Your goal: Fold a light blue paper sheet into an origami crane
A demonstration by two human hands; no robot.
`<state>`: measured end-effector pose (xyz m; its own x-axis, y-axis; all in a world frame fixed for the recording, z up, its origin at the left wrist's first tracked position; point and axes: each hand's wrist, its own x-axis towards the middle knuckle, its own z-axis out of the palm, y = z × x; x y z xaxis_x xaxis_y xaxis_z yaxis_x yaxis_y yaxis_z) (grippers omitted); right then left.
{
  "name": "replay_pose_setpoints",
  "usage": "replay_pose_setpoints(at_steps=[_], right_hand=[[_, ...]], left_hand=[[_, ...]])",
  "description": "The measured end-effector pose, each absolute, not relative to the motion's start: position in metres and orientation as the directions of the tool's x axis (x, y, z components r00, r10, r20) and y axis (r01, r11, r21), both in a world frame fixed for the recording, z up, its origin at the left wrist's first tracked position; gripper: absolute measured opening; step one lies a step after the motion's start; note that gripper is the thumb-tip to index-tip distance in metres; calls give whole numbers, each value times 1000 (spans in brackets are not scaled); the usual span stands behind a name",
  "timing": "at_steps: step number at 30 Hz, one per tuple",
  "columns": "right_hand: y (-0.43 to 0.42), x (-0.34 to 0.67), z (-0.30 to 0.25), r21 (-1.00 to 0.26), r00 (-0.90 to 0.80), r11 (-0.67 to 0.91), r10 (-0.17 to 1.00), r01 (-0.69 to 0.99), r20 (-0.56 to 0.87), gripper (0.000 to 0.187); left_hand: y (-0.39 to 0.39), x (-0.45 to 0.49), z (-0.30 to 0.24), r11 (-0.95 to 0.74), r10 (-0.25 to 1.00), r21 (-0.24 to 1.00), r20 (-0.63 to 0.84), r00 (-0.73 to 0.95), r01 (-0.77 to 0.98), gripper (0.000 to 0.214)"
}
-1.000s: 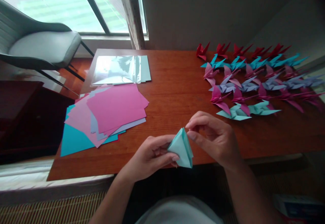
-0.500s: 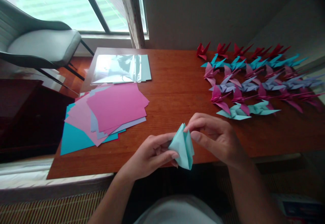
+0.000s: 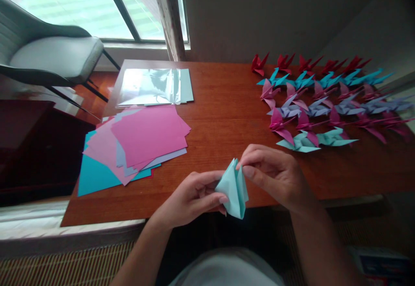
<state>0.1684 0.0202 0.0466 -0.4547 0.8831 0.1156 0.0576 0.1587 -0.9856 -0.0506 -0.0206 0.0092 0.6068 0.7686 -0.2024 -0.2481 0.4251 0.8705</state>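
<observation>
Brown table [image 3: 220,104] spans the view. On its right side, rows of paper cranes [image 3: 289,110] in red, blue, pinks, lavender and mint; far-right ones overlap, count uncertain. Left side: fanned coloured sheets [image 3: 149,134], pink uppermost, just nearer than a shiny packet [image 3: 149,87]. Right hand [image 3: 275,171]: grip together, thumb and index pinching the upper right flap. Left hand [image 3: 194,199]: grip clamped on the left side, thumb in front. Mint folded paper [image 3: 231,188] between both grips, point up, layers parted, held at the table's near edge.
</observation>
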Motion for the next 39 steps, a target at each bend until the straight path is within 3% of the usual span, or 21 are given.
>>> replay_pose_setpoints(at_steps=[7, 23, 32, 39], right_hand=[[20, 163, 53, -974, -407, 153, 911, 169, 72, 10], [20, 162, 46, -990, -391, 35, 920, 134, -20, 9], [17, 159, 41, -996, -330, 1, 944, 92, -29, 11], [17, 162, 40, -987, -338, 27, 941, 157, -28, 10]], left_hand=[[-21, -51, 7, 350, 792, 926, -211, 573, -142, 38], [-22, -50, 4, 369, 787, 926, -268, 556, -76, 33], [-20, -47, 5, 261, 842, 958, -166, 514, -119, 23], [-22, -49, -1, 168, 849, 986, -151, 506, 13, 18]])
